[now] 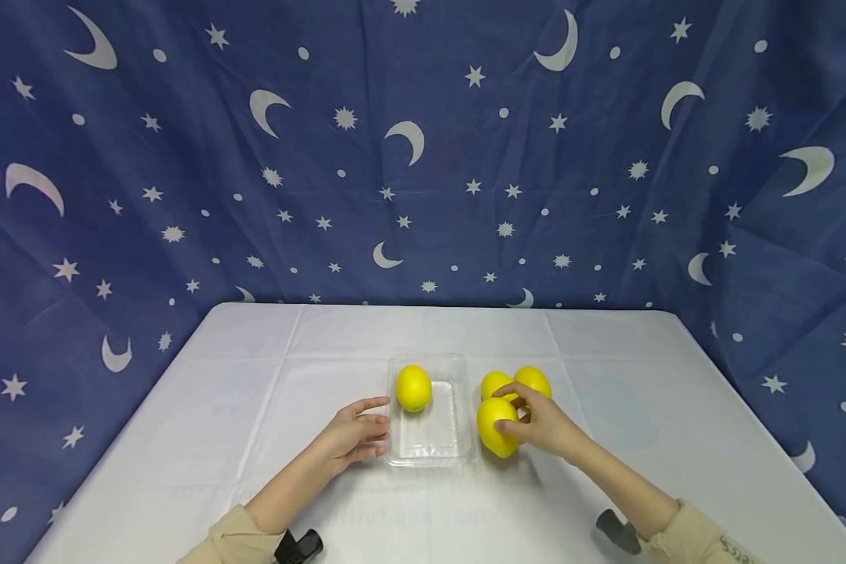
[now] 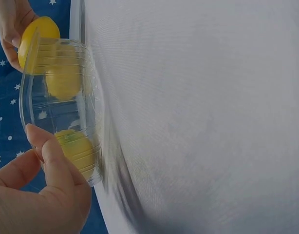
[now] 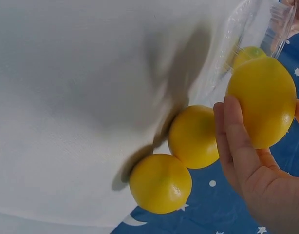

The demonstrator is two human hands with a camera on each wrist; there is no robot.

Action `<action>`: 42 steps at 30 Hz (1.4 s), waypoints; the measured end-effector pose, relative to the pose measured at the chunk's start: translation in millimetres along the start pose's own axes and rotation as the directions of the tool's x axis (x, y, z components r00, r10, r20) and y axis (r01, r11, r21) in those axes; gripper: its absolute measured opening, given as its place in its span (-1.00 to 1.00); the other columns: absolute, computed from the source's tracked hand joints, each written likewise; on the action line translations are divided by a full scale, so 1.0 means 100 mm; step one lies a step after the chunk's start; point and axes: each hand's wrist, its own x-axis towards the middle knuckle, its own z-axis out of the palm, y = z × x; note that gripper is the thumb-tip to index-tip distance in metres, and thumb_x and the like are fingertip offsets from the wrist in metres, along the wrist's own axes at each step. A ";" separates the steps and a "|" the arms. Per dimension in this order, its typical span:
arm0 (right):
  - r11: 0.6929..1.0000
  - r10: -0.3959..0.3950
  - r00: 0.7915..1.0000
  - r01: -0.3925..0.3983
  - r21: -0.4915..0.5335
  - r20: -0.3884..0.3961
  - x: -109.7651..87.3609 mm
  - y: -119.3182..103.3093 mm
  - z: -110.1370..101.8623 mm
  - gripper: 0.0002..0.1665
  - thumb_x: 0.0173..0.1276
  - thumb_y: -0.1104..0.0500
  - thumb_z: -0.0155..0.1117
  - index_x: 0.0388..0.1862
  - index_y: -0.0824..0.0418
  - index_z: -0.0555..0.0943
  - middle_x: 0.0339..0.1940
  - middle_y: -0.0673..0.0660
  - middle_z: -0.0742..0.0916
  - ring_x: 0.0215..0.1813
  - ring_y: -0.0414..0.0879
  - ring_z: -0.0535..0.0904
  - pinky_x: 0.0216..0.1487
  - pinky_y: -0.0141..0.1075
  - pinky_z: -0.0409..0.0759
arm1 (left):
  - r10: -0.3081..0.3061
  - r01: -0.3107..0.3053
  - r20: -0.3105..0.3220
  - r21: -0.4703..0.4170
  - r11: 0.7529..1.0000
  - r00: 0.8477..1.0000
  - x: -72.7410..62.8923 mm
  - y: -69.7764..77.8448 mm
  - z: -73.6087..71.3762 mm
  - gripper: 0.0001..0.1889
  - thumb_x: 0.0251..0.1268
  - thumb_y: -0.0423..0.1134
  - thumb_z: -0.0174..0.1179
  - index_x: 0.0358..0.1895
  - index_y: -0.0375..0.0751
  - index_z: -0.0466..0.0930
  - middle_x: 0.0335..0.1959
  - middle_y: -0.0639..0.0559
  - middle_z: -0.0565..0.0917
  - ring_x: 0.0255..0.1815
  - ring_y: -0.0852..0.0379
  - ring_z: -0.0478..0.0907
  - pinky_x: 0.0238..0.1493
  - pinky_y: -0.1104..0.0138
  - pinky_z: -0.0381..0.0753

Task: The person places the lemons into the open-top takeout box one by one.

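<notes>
A clear plastic container [image 1: 437,460] rests on the table with one yellow lemon [image 1: 413,388] in its upper left part. My left hand [image 1: 356,435] is at the container's left side, fingers apart and fingertips touching its rim in the left wrist view. To the right of the container, my right hand [image 1: 539,423] grips another lemon [image 1: 497,428] between thumb and fingers; it looks raised off the table in the right wrist view. Behind it, two more lemons [image 3: 160,184] lie side by side on the table, one partly hidden by the right hand in the head view.
A white cloth covers the table [image 1: 310,337]. A dark blue curtain [image 1: 451,157] with moons and stars hangs behind it. Dark wrist devices [image 1: 299,546] show near both sleeves at the near side.
</notes>
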 end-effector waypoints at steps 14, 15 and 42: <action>1.000 -0.002 1.000 0.002 0.026 -0.019 0.08 -0.04 -0.07 -0.51 0.15 0.22 0.35 0.07 0.28 0.48 -0.02 0.33 0.53 -0.08 0.07 0.50 -0.28 -0.30 0.67 | 0.005 -0.005 -0.002 -0.001 1.000 1.000 -0.02 -0.01 0.01 -0.50 0.25 -0.49 0.09 0.29 -0.25 0.33 -0.20 -0.04 0.53 -0.34 0.15 0.49 -0.39 0.43 0.66; 1.000 0.000 1.000 0.001 0.029 -0.018 0.09 -0.05 -0.07 -0.51 0.16 0.22 0.35 0.08 0.28 0.48 0.00 0.34 0.53 -0.08 0.07 0.51 -0.29 -0.30 0.68 | 0.005 -0.005 -0.002 -0.002 1.000 1.000 -0.02 -0.01 0.01 -0.50 0.25 -0.49 0.09 0.29 -0.25 0.33 -0.20 -0.04 0.53 -0.34 0.15 0.49 -0.39 0.42 0.66; 0.997 -0.049 0.999 0.049 -0.067 0.015 0.48 -0.48 -0.05 -0.49 0.19 0.14 0.34 0.12 0.18 0.46 0.03 0.32 0.59 -0.19 0.02 0.57 -0.20 -0.25 0.65 | 0.006 -0.006 0.034 -0.026 1.000 0.999 0.02 -0.01 -0.02 -0.49 0.27 -0.48 0.08 0.30 -0.25 0.32 -0.27 0.00 0.53 -0.39 0.20 0.50 -0.38 0.43 0.64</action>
